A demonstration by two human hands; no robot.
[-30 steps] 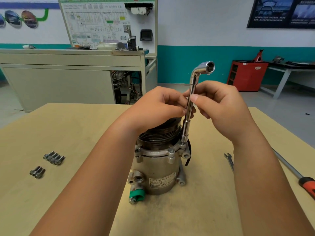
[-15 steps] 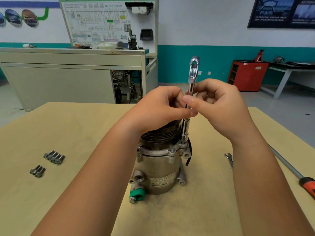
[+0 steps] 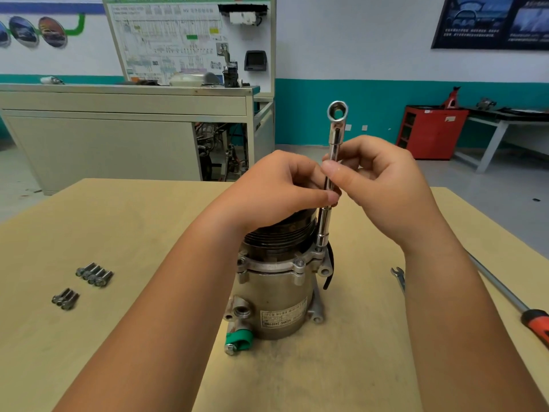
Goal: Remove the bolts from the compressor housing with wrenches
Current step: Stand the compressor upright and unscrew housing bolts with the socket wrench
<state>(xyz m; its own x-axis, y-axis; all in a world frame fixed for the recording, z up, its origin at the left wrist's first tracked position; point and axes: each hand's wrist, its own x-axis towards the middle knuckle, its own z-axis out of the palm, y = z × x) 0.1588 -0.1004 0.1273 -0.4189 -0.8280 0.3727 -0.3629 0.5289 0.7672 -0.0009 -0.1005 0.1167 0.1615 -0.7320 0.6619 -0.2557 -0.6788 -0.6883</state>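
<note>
Head view.

Surroundings: tan table [image 3: 124,233], matte, scuffed and dusty near the middle. On its left side lie four bolts [image 3: 95,275] side by side, and three bolts [image 3: 65,298] a little nearer the camera. Both groups are well apart from the compressor. Right side: an open-end spanner [image 3: 398,276], its handle hidden behind the right forearm. Beyond it lies a screwdriver [image 3: 502,288] with a steel shaft and an orange-and-black handle at the frame edge. Behind the table is a grey bench [image 3: 118,138]. A red cabinet [image 3: 430,132] stands far right by the teal-banded wall.

In the way: both forearms cross the foreground, and the left hand covers most of the pulley top.

Compressor [image 3: 276,295]: upright at table centre, long axis vertical. Ribbed black pulley [image 3: 282,233] on top, cast grey body below. A green cap [image 3: 239,340] sits on a low port facing the camera. A flange bolt [image 3: 299,264] sits in the front of the flange.

Wrench [image 3: 323,227]: chromed, L-shaped socket type. Its shaft is near vertical, leaning slightly right at the top. The lower socket sits on the flange's right rear corner, and the bent upper end shows its open hex mouth to the camera. The left hand [image 3: 279,188] pinches the shaft mid-length with its thumb tip. The right hand [image 3: 383,185] pinches it just above, thumb across the front.
</note>
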